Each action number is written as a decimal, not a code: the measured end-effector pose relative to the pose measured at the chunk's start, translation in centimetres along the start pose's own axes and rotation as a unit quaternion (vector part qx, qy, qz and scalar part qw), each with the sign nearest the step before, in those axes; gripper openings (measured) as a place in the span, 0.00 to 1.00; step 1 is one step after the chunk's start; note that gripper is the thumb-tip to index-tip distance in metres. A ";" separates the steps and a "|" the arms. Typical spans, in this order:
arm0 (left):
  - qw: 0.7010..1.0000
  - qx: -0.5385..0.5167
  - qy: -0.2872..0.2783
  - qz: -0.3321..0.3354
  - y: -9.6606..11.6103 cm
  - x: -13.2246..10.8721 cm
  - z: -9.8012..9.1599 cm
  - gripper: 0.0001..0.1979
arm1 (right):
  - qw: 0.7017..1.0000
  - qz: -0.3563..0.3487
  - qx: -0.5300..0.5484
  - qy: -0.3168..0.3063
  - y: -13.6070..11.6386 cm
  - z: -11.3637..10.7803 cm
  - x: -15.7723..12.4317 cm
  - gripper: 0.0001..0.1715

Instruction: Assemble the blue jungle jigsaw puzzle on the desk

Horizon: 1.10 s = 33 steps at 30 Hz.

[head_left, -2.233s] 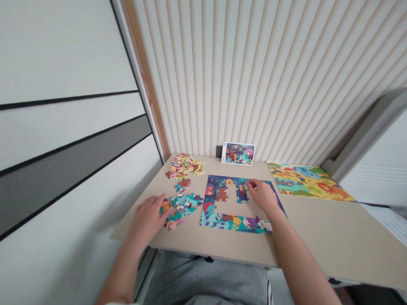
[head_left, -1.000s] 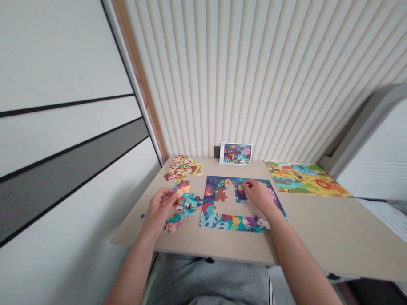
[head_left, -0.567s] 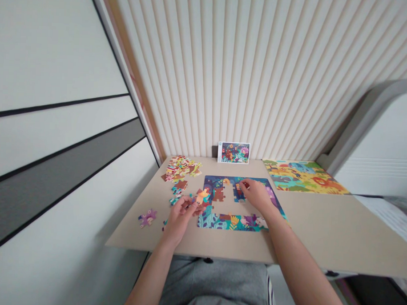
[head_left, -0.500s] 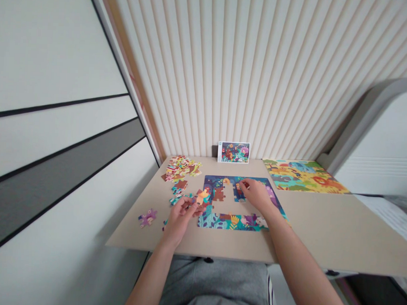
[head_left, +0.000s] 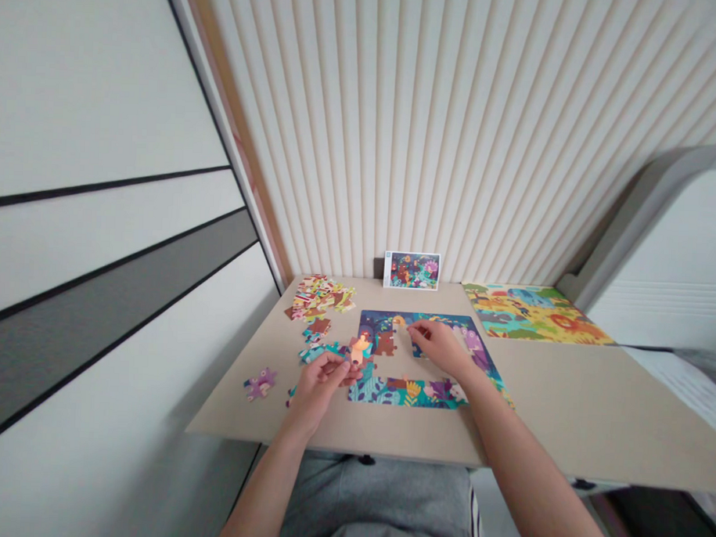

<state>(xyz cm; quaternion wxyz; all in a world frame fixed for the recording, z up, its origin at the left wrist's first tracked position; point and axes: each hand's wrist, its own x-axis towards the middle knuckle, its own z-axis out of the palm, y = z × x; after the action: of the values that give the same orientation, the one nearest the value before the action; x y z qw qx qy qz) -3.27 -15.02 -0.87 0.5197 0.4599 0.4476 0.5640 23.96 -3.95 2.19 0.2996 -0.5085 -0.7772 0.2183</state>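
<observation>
A partly assembled jigsaw puzzle [head_left: 389, 391] lies on the table, its dark blue and teal border surrounding a gap of bare tabletop. At its left side, my left hand [head_left: 322, 381] pinches a puzzle piece [head_left: 360, 348] with an orange and cream figure, raised and tilted. My right hand [head_left: 441, 346] reaches over the upper part of the puzzle, fingers curled together at the gap's upper edge. Whatever those fingertips hold, if anything, is hidden. Just left of the gap is a section with a brown bear [head_left: 384, 342].
Loose pieces lie in a heap [head_left: 318, 298] at the back left, with a purple piece [head_left: 261, 384] nearer the front. A picture card [head_left: 412, 271] stands against the ribbed wall. Another finished puzzle [head_left: 533, 312] lies at the back right, and papers [head_left: 683, 382] at the right edge.
My right hand has shifted left, from the blue section right of the gap to the gap's upper edge. My left hand has moved slightly right with its piece.
</observation>
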 end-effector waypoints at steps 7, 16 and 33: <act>0.999 0.033 -0.030 0.002 0.4 -0.3 0.3 0.15 | 0.952 -0.094 0.231 -0.179 -3.8 1.2 -1.7 0.22; 0.982 0.169 -0.046 0.076 0.2 -0.7 0.4 0.10 | 0.955 -0.046 0.241 -0.165 -3.3 1.8 -1.3 0.26; 0.872 0.433 -0.066 0.216 0.1 -1.6 1.1 0.09 | 0.991 -0.007 0.047 -0.128 2.3 -0.8 0.5 0.19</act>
<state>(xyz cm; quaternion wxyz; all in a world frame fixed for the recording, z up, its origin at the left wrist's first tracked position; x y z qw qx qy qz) -2.19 -16.61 -0.65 0.1619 0.7606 0.5008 0.3800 25.86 -2.58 1.40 0.2230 -0.4567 -0.8013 0.3156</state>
